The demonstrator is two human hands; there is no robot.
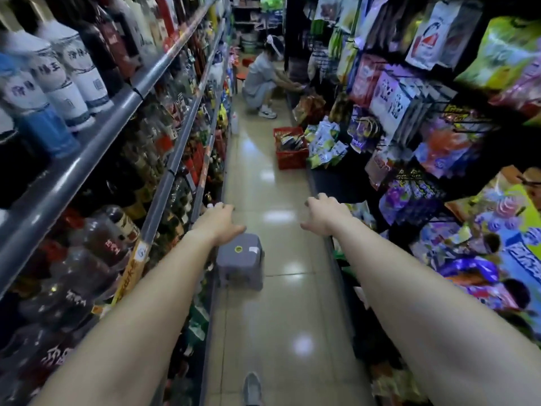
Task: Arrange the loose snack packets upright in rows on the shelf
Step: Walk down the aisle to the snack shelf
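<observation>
I look down a narrow shop aisle. My left hand (pixel 221 219) and my right hand (pixel 322 212) are both stretched out in front of me above the floor, empty, fingers bent downward and loosely apart. Loose snack packets (pixel 325 145) lie piled on the low right shelf farther along, beside a red basket (pixel 291 148) holding more packets. Hanging snack bags (pixel 389 98) fill the right-hand racks. A low grey stool (pixel 241 260) stands on the floor just below my left hand.
Shelves of bottles (pixel 70 83) line the left side. A person (pixel 263 80) squats at the far end of the aisle, reaching into the right shelf. My grey shoe (pixel 252 388) shows at the bottom. The tiled floor (pixel 281 317) runs between the shelves.
</observation>
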